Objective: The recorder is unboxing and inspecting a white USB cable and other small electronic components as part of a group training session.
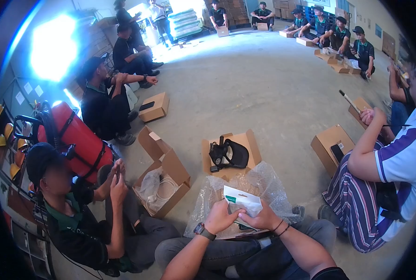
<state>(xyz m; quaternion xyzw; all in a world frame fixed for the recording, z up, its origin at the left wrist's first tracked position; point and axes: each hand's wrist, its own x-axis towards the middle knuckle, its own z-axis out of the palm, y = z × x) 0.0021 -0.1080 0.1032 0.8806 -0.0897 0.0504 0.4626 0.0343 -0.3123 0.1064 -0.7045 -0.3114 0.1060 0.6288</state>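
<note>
The left hand (220, 215) and the right hand (262, 217) both pinch a white packet (242, 199) between fingers and thumbs, holding it over the lap. Under it lies a sheet of bubble wrap (268, 179). Beyond, on the concrete floor (264, 93), an open cardboard box (238, 151) holds a black headset (227, 155).

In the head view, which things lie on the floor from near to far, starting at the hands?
Left hand and right hand on the white pouch → bubble wrap → black headset on an open cardboard box → closed small box.

Two hands (243, 215), one white pouch (243, 199), one bubble wrap (264, 179).
</note>
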